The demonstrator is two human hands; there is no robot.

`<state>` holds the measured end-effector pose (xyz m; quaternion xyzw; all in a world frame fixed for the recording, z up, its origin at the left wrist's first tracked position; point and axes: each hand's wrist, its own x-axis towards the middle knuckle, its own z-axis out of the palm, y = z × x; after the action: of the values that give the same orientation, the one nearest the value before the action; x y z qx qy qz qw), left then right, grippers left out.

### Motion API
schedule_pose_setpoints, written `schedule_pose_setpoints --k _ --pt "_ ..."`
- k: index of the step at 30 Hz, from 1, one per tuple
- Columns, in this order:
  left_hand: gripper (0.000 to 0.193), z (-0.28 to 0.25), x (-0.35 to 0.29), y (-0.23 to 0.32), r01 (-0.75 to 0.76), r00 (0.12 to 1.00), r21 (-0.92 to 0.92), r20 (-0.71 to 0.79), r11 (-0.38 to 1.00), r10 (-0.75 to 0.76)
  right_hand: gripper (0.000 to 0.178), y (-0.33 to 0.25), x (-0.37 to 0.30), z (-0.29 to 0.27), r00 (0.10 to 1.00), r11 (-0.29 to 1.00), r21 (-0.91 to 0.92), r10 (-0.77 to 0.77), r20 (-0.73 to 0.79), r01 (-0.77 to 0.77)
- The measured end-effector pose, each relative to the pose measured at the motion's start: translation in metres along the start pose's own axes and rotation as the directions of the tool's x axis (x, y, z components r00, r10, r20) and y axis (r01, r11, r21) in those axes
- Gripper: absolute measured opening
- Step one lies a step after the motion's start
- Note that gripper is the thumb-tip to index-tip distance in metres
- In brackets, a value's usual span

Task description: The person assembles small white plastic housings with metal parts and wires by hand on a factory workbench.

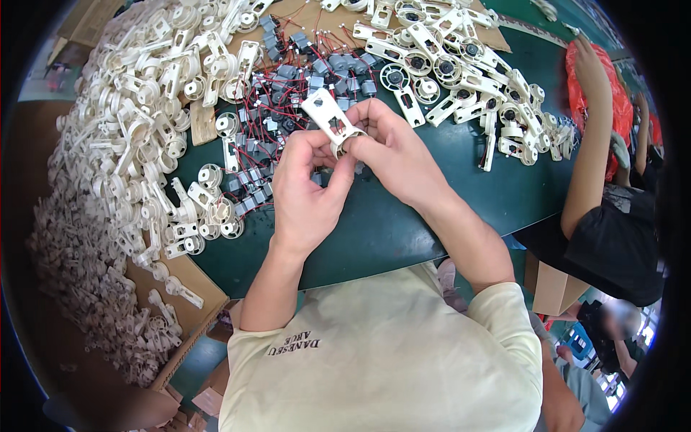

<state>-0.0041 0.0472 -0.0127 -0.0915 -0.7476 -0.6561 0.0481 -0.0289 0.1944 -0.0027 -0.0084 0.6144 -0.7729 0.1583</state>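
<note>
Between both hands I hold a white plastic housing (327, 115), its flat slotted arm pointing up and away and its round end down among my fingers. My left hand (306, 173) is closed on the round end from the left. From the right, my right hand (392, 147) grips the same end with thumb and bent fingers. Whatever sits inside the ring is hidden by my fingertips. Just beyond and left of my hands lies a heap of small grey motors (284, 75) with red wires.
White housings (137, 137) pile up on the left, spilling into a cardboard box (183, 317). Housings with dark round centres (446, 68) lie at the far right of the green table (389, 234). A co-worker's arm (592, 144) reaches to a red plastic bag (608, 90).
</note>
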Motion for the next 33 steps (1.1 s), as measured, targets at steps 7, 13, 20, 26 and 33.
schedule_pose_setpoints --k 7,13,20,26,33 --pt "0.021 -0.012 0.005 0.016 0.207 0.978 -0.304 0.048 0.93 -0.202 0.035 -0.014 -0.003 -0.008 0.986 0.995 0.093 0.03 0.167 -0.046" --pt "0.022 -0.017 0.005 0.019 0.106 0.994 -0.343 0.074 0.933 -0.086 0.03 -0.02 -0.007 0.004 0.977 0.994 0.098 -0.063 0.202 0.044" --pt "0.026 -0.009 0.008 0.005 -0.007 1.0 -0.049 -0.018 0.999 0.006 0.018 -0.006 -0.01 0.006 0.988 0.979 -0.137 -0.145 0.054 0.151" --pt "0.034 -0.031 0.023 0.052 0.041 0.999 0.085 0.011 0.996 -0.043 0.027 -0.021 0.002 -0.023 0.936 0.941 -0.143 -0.325 -0.136 0.306" --pt "0.036 -0.123 0.058 -0.021 0.372 0.923 0.784 -0.37 0.497 -0.107 0.03 -0.033 0.009 -0.047 0.658 0.6 -0.749 -0.689 -0.305 0.281"
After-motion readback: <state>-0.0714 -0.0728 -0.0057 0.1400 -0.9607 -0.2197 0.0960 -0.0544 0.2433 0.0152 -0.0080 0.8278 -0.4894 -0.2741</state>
